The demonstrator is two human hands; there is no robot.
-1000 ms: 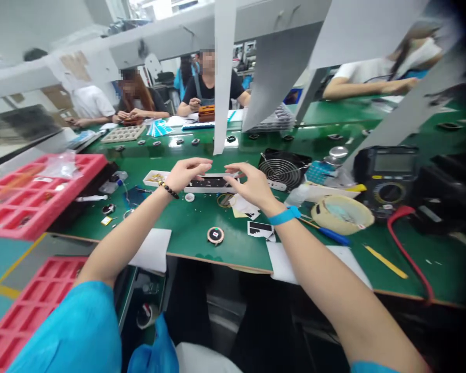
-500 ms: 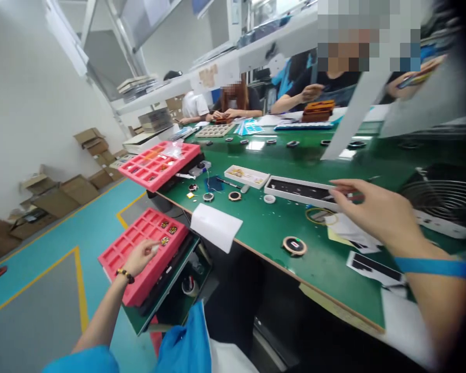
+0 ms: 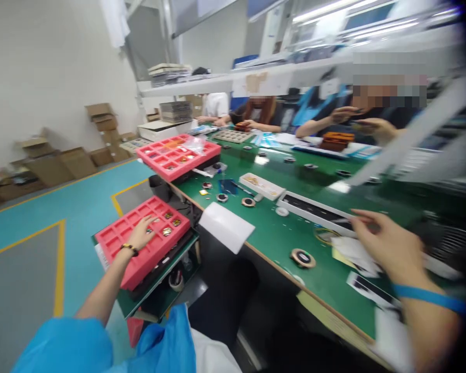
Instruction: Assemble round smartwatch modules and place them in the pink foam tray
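My left hand (image 3: 143, 233) is over the lower pink compartment tray (image 3: 118, 226), its fingers reaching into a compartment beside a small round part. Several small round parts (image 3: 166, 231) lie in the tray's right-hand compartments. Over the green table (image 3: 272, 233), my right hand (image 3: 386, 235) holds a thin pointed tool, perhaps tweezers, between thumb and fingers. Its tip is near the long white tray with a dark inside (image 3: 314, 210). Below it on the table lies a round watch-like part with a gold rim (image 3: 303, 258).
A second pink tray (image 3: 178, 155) stands at the table's left end. A white sheet (image 3: 227, 226) overhangs the front edge. A small white box (image 3: 261, 186), a fan (image 3: 446, 241) and papers (image 3: 357, 254) are on the table. Co-workers sit across it.
The view has turned slightly left. My left hand has moved over the pink tray and its fingers have spread; a round part now shows beneath them. My right hand stays near the long tray.
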